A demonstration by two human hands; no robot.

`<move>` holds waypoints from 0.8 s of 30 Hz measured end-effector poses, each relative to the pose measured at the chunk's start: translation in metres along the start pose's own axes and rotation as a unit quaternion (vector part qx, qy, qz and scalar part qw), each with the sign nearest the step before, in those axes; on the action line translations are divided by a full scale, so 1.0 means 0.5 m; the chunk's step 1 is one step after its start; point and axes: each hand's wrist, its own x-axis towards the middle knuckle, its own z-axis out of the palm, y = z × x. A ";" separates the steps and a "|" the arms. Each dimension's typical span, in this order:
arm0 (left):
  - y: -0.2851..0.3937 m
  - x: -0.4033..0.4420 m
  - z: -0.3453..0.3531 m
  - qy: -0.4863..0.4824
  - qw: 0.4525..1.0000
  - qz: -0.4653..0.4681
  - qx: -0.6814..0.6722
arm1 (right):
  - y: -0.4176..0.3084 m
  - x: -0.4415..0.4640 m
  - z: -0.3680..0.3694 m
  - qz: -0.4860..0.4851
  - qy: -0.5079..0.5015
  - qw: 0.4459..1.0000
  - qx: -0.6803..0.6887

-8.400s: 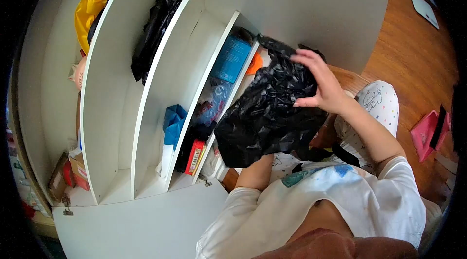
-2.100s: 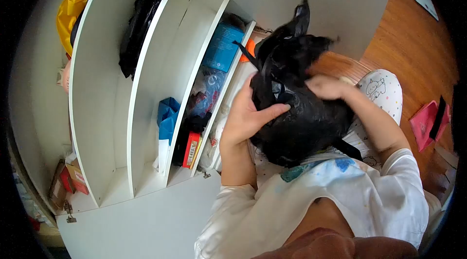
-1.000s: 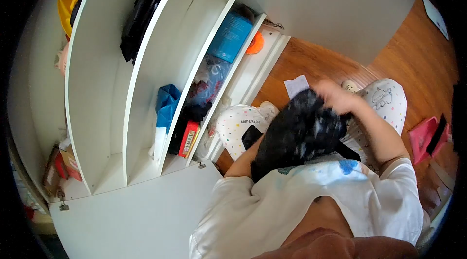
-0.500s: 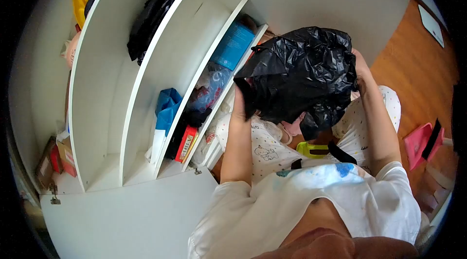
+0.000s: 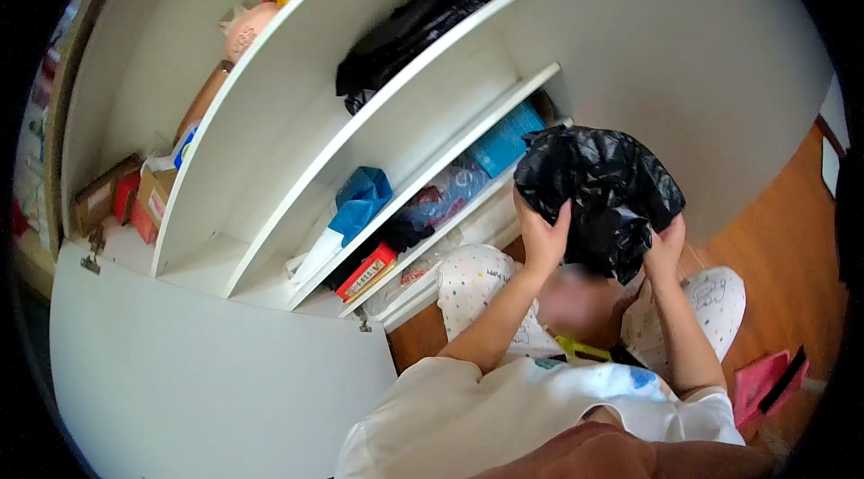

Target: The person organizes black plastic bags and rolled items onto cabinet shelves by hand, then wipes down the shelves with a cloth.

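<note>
A crumpled black plastic bag (image 5: 603, 187) is held up over my lap, between my two hands. My left hand (image 5: 543, 236) grips its lower left side, with the thumb pointing up against the plastic. At the bag's lower right, my right hand (image 5: 664, 250) has its fingers closed on the edge. The bag hides some of the fingertips. Below it, between my legs, lies a yellow-green item (image 5: 583, 349), partly covered.
White open shelves (image 5: 297, 200) stand at the left, holding another black bag (image 5: 423, 29), a blue box (image 5: 508, 137), a blue bag (image 5: 362, 200) and a red box (image 5: 367, 272). A pink item (image 5: 760, 384) lies on the wooden floor (image 5: 765, 254) at the right.
The view has turned and the shelves appear more tilted. The black bag, spread wide between both hands half a second ago, is now more gathered and further right in view.
</note>
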 end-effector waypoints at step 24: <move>0.329 0.499 -0.277 0.130 0.753 0.441 0.472 | -0.173 0.220 0.264 0.231 -0.350 0.878 0.229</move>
